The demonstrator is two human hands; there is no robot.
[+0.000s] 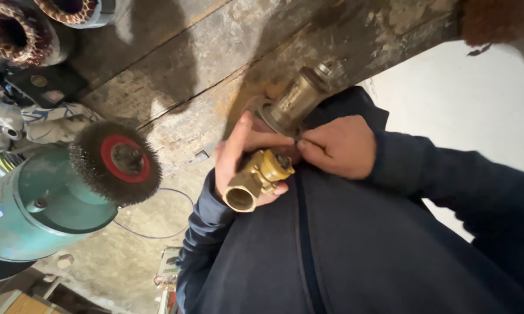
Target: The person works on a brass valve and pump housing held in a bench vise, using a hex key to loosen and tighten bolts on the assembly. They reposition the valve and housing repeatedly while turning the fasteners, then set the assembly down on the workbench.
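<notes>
My left hand (238,154) holds a brass valve (257,179) against my dark jacket (331,244), fingers (281,189) wrapped under its body and thumb stretched up along the side, its open round end facing the camera. My right hand (337,145) meets it from the other side, fingertips pinched narrow on something small at the top of the valve; what they grip is too hidden to tell. Just above both hands a second, duller brass fitting (297,99) stands tilted on the edge of the worn wooden worktop (180,70), its flanged base close to my left thumb. To the left, well apart from my hands, a wire wheel (117,161) with a red hub sits on a teal motor (38,209). Two wound coils (12,32) lie at the far corner of the worktop, and a thin wire (157,232) loops across the concrete floor (111,261) below.
</notes>
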